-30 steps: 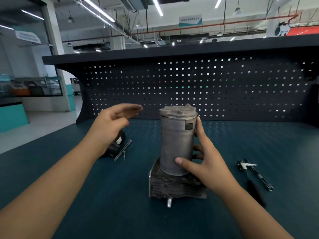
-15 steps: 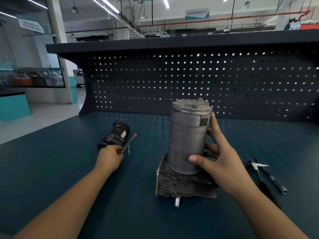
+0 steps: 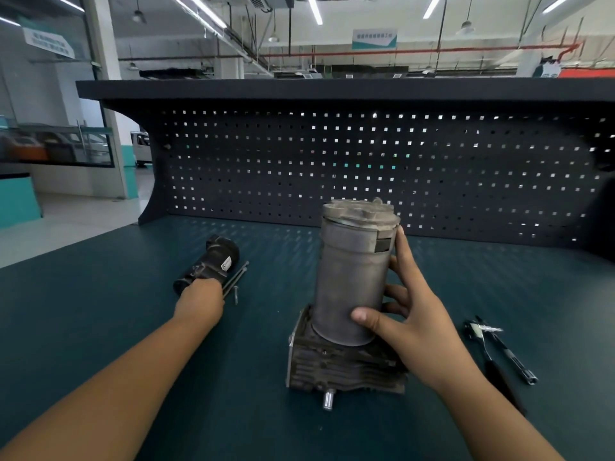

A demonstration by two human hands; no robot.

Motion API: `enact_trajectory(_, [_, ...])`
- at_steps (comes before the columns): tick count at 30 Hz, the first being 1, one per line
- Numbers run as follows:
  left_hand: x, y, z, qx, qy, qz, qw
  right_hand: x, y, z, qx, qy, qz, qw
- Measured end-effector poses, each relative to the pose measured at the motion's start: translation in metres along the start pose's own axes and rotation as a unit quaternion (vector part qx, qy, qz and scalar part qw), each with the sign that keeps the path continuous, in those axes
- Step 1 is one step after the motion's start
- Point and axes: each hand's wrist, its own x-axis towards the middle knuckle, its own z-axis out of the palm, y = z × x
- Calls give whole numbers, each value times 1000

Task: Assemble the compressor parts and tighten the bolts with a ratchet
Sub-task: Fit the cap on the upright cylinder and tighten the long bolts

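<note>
**Right hand wrapped round the grey cylinder**

The right hand (image 3: 411, 316) had the grey cylinder (image 3: 351, 277) in a firm hold, thumb across its lower front and fingers curled round the far side, one fingertip up near the cast cap. The cylinder stood upright on the dark finned base (image 3: 339, 364) at the middle of the teal bench top (image 3: 100, 327), with a short bright shaft stub (image 3: 327, 400) poking out of the base's near face.

Over on the other side, the left hand (image 3: 199, 301) was down at the near end of the black motor part (image 3: 209, 261), right beside the long bolts (image 3: 237, 276). Its fingers were hidden behind the back of the hand, so whether it gripped anything could not be told. A short bolt (image 3: 236, 294) lay just beside the long ones.

Writing? Slim pickings. The motor part carried a small white label (image 3: 227, 263), too small to read. A dark rectangular patch (image 3: 382, 245) sat near the cylinder's top with nothing legible on it. The hanging sign (image 3: 374, 38) over the hall showed a line of characters, blurred past reading.

The ratchet (image 3: 491, 356) and an extension bar (image 3: 514, 359) lay to the right of the base, apart from the hand. The pegboard (image 3: 366, 168) ran across the back.
</note>
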Motion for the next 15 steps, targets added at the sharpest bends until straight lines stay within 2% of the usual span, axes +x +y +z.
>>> enact_trajectory(4, [1,0,-17,-42,-66,-39,996,0,-1,0,0,1,1,1000])
enact_trajectory(6, [0,-1,-22,-95,-79,-60,991,0,-2,0,2,3,2,1000])
enact_trajectory(7, [0,-2,-22,-156,-78,-70,982,0,-2,0,4,3,3,1000])
enact_trajectory(8, [-1,-2,-22,-249,-84,-86,961,-1,-2,0,5,3,3,1000])
enact_trajectory(10, [-8,2,-26,-442,-135,-137,876,-1,-3,0,2,3,3,1000])
enact_trajectory(11, [-11,3,-28,-501,-157,-151,838,-1,-3,0,1,3,3,1000])
enact_trajectory(14, [-18,9,-36,-575,-226,-168,768,0,-3,0,-1,3,8,1000])
enact_trajectory(15, [-21,12,-42,-611,-256,-172,729,0,-2,0,0,3,9,1000])
